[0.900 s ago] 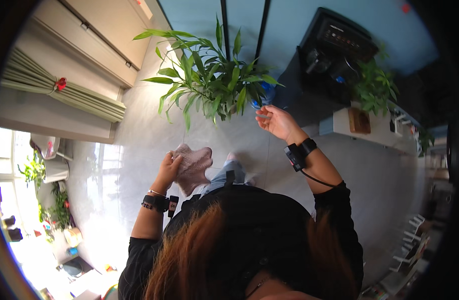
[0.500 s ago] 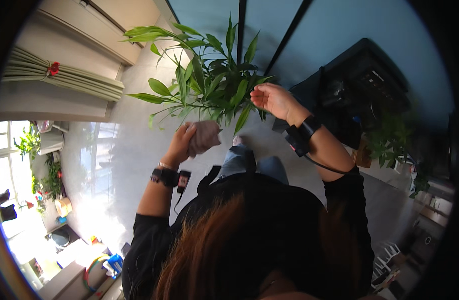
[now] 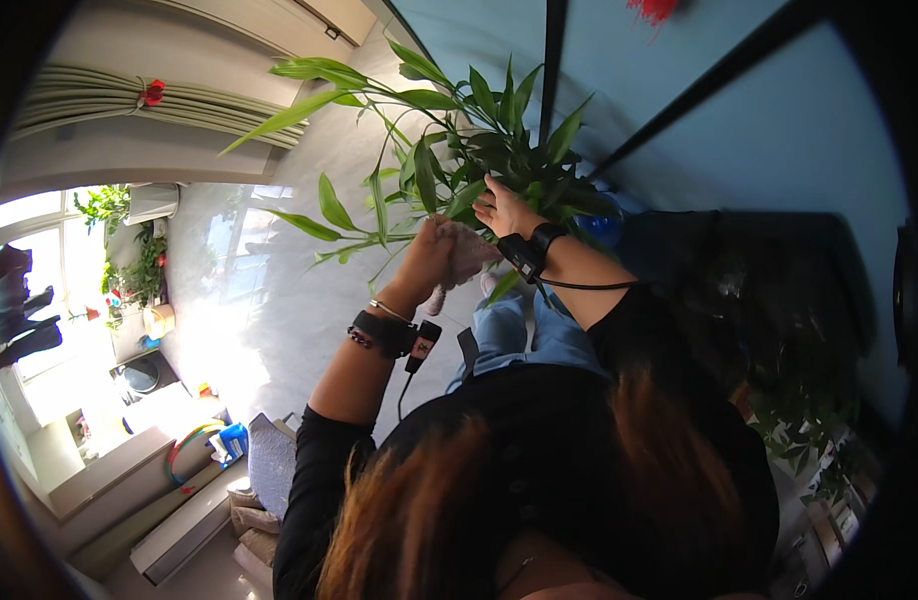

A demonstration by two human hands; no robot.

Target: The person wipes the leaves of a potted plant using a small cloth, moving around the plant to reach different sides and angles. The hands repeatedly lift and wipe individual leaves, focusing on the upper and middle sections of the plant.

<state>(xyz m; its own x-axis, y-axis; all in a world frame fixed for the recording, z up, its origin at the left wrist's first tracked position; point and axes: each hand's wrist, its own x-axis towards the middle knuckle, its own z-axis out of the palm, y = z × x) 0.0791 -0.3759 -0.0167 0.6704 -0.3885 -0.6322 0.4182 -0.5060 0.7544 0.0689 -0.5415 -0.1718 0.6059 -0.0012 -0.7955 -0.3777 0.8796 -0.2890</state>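
A leafy green potted plant (image 3: 426,175) spreads long pointed leaves in front of me; its pot is hidden. My left hand (image 3: 431,258) is closed on a greyish-pink cloth (image 3: 469,256), which hangs down from the fingers at the plant's near edge. Just right of the cloth, my right hand (image 3: 507,212) reaches in among the leaves. Its fingers are apart with the palm turned toward the left hand, and a leaf lies beside the fingertips. I cannot tell whether they touch that leaf.
Blue panels (image 3: 719,120) with dark strips stand behind the plant. A dark bulky object (image 3: 769,270) is at my right. A tied green curtain (image 3: 89,100) hangs at the left, above the shiny grey floor (image 3: 249,270). A blue round object (image 3: 601,222) shows behind my right forearm.
My left hand has carried the cloth right and up to the plant. The right hand has come left and slightly down, so the two hands are now close together. The view has turned.
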